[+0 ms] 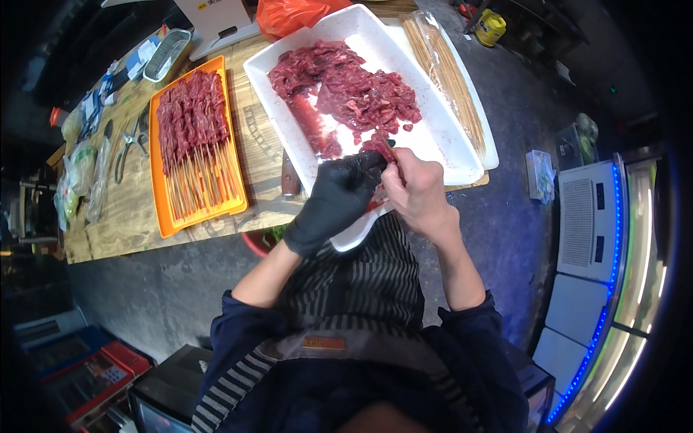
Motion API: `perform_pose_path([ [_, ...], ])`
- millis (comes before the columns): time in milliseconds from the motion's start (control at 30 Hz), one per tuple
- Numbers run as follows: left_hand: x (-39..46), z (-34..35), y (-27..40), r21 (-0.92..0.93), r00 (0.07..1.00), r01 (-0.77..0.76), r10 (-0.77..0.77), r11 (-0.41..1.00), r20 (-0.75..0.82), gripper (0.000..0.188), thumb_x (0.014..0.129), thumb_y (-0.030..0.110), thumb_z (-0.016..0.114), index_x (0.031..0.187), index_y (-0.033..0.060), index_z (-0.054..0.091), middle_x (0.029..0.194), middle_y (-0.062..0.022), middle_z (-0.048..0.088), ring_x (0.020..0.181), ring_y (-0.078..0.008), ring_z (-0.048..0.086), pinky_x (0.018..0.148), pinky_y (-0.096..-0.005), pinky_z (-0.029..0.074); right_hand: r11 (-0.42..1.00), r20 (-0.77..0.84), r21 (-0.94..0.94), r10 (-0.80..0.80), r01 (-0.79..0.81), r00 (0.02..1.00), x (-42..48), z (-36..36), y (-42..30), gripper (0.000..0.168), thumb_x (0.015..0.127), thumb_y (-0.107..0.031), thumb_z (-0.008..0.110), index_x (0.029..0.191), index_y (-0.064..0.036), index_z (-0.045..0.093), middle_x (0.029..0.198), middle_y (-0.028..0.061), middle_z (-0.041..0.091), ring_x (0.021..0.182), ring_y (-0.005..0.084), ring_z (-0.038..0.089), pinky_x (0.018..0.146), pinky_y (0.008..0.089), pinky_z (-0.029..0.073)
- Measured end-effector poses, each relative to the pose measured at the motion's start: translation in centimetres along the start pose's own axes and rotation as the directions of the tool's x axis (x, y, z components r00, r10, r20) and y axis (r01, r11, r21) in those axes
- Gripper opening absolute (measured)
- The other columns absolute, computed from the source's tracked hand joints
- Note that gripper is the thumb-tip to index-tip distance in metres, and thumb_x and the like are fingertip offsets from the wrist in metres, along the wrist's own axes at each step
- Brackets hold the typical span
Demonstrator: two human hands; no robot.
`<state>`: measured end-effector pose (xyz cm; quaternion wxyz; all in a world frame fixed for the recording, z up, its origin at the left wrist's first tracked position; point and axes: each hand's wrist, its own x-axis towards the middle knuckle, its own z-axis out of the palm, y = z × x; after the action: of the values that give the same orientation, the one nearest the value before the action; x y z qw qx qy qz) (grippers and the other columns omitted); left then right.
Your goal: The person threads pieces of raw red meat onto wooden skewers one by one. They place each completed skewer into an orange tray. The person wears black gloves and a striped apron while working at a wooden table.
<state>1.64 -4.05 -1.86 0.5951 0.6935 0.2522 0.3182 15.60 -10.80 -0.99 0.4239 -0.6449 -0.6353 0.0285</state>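
Observation:
My left hand (pixel 346 189), in a black glove, pinches a strip of raw red meat (pixel 374 145) over the near side of a white plastic tray (pixel 460 162). My bare right hand (pixel 414 187) grips a thin wooden skewer (pixel 385 142), whose upper end shows at the meat; how far it passes through is hidden by my fingers. Beyond my hands a pile of sliced raw meat (pixel 346 81) lies in the tray, with red juice at its left. On the left, an orange tray (pixel 238 184) holds several rows of skewered meat, bare stick ends towards me.
Bundled bamboo skewers in clear plastic (pixel 446 76) lie on a white board (pixel 490 146) right of the tray. A wooden handle (pixel 290 178) pokes out between the trays. Shears (pixel 129 142), a foil container (pixel 167 56) and a red plastic bag (pixel 287 16) are on the wooden table (pixel 113 238).

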Motion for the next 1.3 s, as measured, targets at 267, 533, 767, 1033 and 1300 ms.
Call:
perform_pose_path([
  [267, 1.0, -0.8, -1.0, -0.169, 0.989, 0.150, -0.150, 0.974, 0.014, 0.020, 0.083, -0.002, 0.060, 0.102, -0.0026, 0.064, 0.088, -0.0048, 0.067, 0.081, -0.0093, 0.060, 0.074, -0.0230, 0.049, 0.807, 0.345, 0.465, 0.213, -0.364, 0.914, 0.0, -0.9, 1.1, 0.013, 0.080, 0.000, 0.050, 0.069, 0.005, 0.053, 0.052, 0.0037, 0.049, 0.048, 0.0100, 0.045, 0.045, 0.0272, 0.036],
  [533, 1.6, -1.2, 0.7, -0.563, 0.965, 0.261, -0.223, 0.784, 0.136, 0.051, 0.077, -0.007, 0.057, 0.127, 0.0020, 0.052, 0.108, -0.0052, 0.062, 0.096, -0.0081, 0.056, 0.083, -0.0218, 0.046, 0.288, 0.634, 0.673, 0.251, -0.682, 0.732, 0.0, -1.1, 1.2, 0.016, 0.086, -0.001, 0.048, 0.082, 0.005, 0.062, 0.063, -0.0025, 0.052, 0.052, 0.0029, 0.043, 0.046, 0.0194, 0.033],
  [767, 2.0, -2.2, -0.3, -0.524, 0.945, 0.320, -0.306, 0.789, 0.116, 0.045, 0.081, -0.006, 0.057, 0.125, 0.0003, 0.053, 0.108, -0.0069, 0.061, 0.091, -0.0131, 0.062, 0.079, -0.0239, 0.050, 0.627, 0.483, 0.573, 0.262, -0.527, 0.836, -1.1, -1.9, 0.6, 0.027, 0.098, -0.016, 0.044, 0.099, 0.006, 0.059, 0.058, -0.0021, 0.046, 0.050, 0.0052, 0.041, 0.048, 0.0209, 0.033],
  [1033, 1.8, -2.8, -1.1, -0.571, 0.949, 0.293, -0.305, 0.767, 0.077, 0.031, 0.090, 0.006, 0.055, 0.119, -0.0046, 0.054, 0.105, -0.0103, 0.063, 0.094, -0.0206, 0.064, 0.082, -0.0293, 0.052, 0.972, 0.279, 0.035, 0.213, -0.232, 0.936, -2.3, -3.3, -0.4, 0.019, 0.090, -0.012, 0.051, 0.085, 0.003, 0.060, 0.064, 0.0214, 0.053, 0.060, 0.0349, 0.057, 0.055, 0.0379, 0.043],
  [1300, 1.8, -2.5, 0.4, -0.685, 0.966, 0.249, -0.224, 0.684, 0.127, 0.048, 0.084, 0.001, 0.059, 0.130, -0.0032, 0.046, 0.113, -0.0110, 0.060, 0.108, -0.0225, 0.058, 0.094, -0.0287, 0.047, 0.993, 0.155, -0.112, 0.047, -0.030, 0.987, -2.7, -3.9, -1.1, 0.009, 0.084, -0.007, 0.059, 0.079, -0.001, 0.061, 0.060, 0.0139, 0.055, 0.054, 0.0310, 0.057, 0.050, 0.0383, 0.043],
])
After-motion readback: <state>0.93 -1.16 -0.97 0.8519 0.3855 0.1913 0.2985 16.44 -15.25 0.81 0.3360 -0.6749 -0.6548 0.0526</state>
